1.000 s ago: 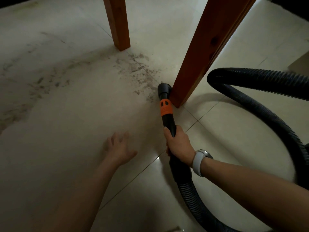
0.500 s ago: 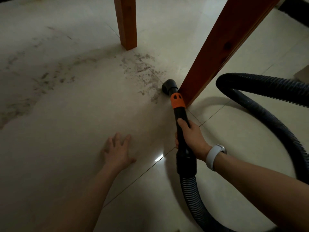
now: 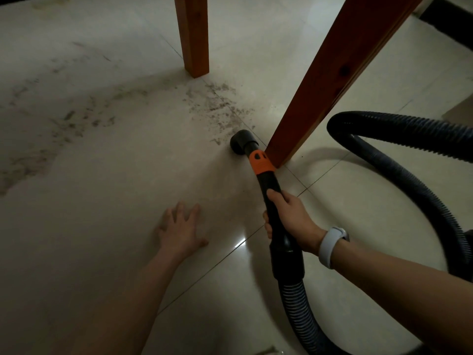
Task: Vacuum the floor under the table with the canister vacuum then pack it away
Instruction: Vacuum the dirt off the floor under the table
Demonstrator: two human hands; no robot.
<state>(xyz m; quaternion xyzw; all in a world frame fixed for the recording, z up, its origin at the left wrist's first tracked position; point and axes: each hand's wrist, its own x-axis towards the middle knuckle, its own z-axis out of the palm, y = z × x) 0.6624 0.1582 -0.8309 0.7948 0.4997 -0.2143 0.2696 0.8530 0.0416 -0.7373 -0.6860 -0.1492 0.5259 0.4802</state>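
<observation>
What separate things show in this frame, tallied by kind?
Wooden table legs: 2, far leg and near leg
Hands: 2, left hand flat on the floor, right hand gripping the wand
Vacuum wand with nozzle: 1
Corrugated hose: 1
White wristband: 1
Total: 7

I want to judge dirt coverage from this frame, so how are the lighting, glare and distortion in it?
Head view: dim overall, with the shaded pale tiled floor under the table darkest; a small bright glare spot sits on the tile between the left hand and the right hand. Wide-angle distortion tilts the nearer orange-brown wooden table leg. The grey scattered dirt stays readable.
</observation>
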